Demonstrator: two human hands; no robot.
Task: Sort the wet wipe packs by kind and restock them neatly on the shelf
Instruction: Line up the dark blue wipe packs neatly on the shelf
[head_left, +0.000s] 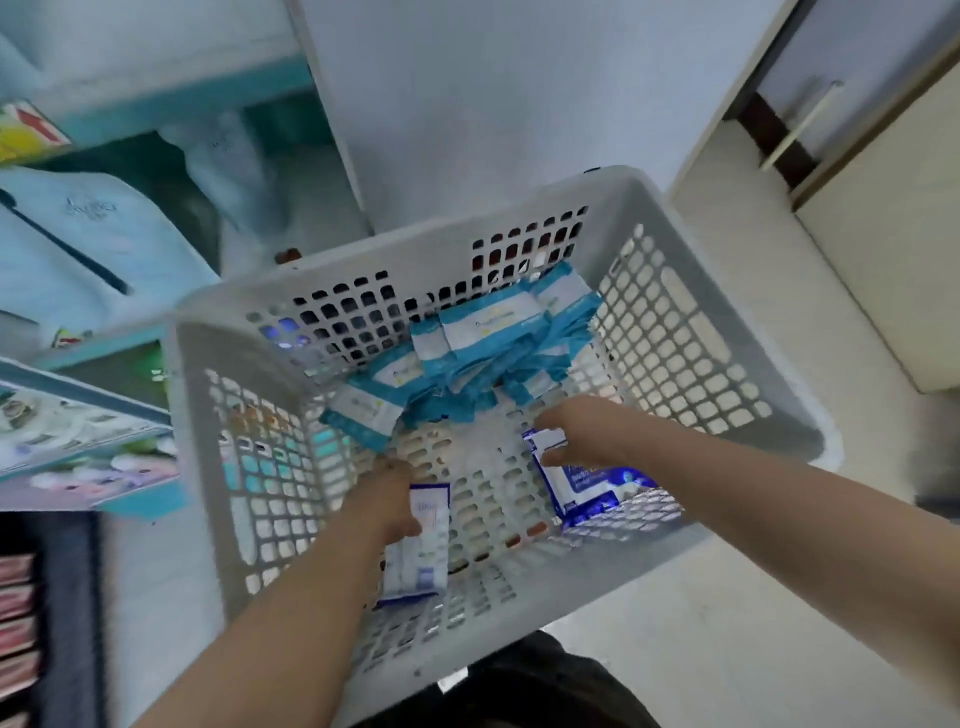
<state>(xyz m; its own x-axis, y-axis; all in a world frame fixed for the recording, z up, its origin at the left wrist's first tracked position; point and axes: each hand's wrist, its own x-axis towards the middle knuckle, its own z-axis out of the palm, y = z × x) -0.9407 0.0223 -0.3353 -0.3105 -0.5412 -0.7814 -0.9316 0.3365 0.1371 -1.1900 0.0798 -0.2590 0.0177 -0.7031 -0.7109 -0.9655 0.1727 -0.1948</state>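
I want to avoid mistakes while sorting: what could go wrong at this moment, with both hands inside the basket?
1. The left hand and right hand each reach a dark blue pack at once; a hurried grip may drop one.
2. The teal packs lie in a loose pile against the far wall, so kinds could get mixed.
3. The basket appears tilted; packs may slide.

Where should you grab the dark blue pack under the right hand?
Grab the dark blue pack across its narrow width at the far end, coming from above. It lies flat on the basket floor, and the right hand already rests there, so fingers can pinch both long edges.
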